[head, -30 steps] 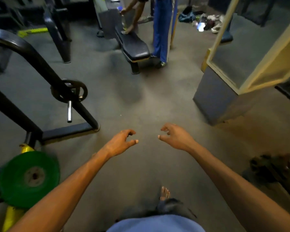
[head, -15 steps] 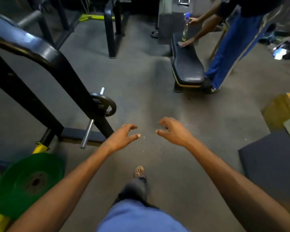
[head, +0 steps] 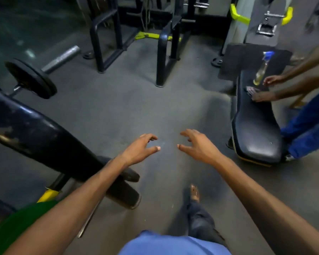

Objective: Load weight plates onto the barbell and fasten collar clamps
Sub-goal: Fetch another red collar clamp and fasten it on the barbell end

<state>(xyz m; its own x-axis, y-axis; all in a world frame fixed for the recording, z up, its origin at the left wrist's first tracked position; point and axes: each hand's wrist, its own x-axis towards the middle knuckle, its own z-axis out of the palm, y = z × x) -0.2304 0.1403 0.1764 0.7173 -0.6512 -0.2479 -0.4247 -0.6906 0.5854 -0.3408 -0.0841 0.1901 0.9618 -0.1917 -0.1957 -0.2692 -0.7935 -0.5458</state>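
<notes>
My left hand [head: 140, 148] and my right hand [head: 197, 145] reach forward over the bare gym floor, fingers spread and curled, holding nothing. At the far left a barbell's steel sleeve [head: 62, 58] sticks out with one black weight plate [head: 30, 78] on it. A green weight plate [head: 17, 227] lies at the bottom left, partly hidden by my left forearm. No collar clamp is visible.
A thick black rack beam [head: 50, 142] slants across the left, close under my left arm. A black bench [head: 256, 129] stands at right, where another person leans over with a bottle [head: 261, 70]. Black machine frames [head: 162, 52] stand ahead.
The view has swung left and moved forward: the bench slid to the right, the barbell with the black plate came into view at left. Both hands stay open and apart.
</notes>
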